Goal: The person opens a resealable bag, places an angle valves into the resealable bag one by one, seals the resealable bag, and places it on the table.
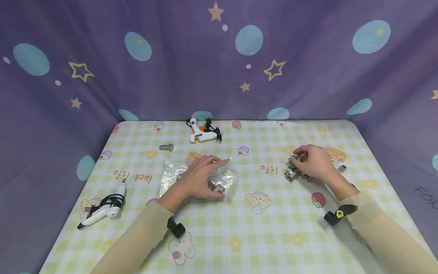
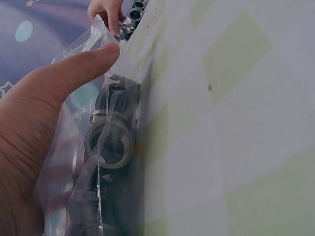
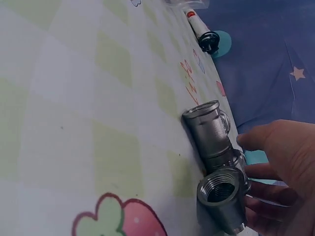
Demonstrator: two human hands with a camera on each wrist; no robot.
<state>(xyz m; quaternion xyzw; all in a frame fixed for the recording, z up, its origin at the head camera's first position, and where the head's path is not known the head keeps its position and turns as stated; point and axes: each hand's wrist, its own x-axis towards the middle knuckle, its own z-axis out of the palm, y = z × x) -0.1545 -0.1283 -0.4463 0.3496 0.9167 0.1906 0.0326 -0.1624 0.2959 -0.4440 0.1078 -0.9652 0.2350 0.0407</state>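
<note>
My left hand (image 1: 200, 177) lies spread over a clear plastic bag (image 1: 170, 173), thumb and forefinger wide apart. In the left wrist view the thumb (image 2: 88, 69) lies against the bag's upper edge, and metal pipe fittings (image 2: 109, 145) show through the plastic. At the right, my right hand (image 1: 316, 161) is at a small cluster of silvery pipe fittings (image 1: 291, 174), with metal between thumb and forefinger. The right wrist view shows a threaded fitting (image 3: 221, 189) and a longer one (image 3: 209, 132) beside the curled fingers; where the fingertips touch is partly hidden.
A loose small fitting (image 1: 342, 168) lies right of my right hand. A steel bolt (image 1: 166, 147) lies behind the bag. One white glue gun (image 1: 202, 135) is at the back edge, another glue gun (image 1: 106, 209) at the left. A purple curtain (image 1: 205, 76) hangs behind the table.
</note>
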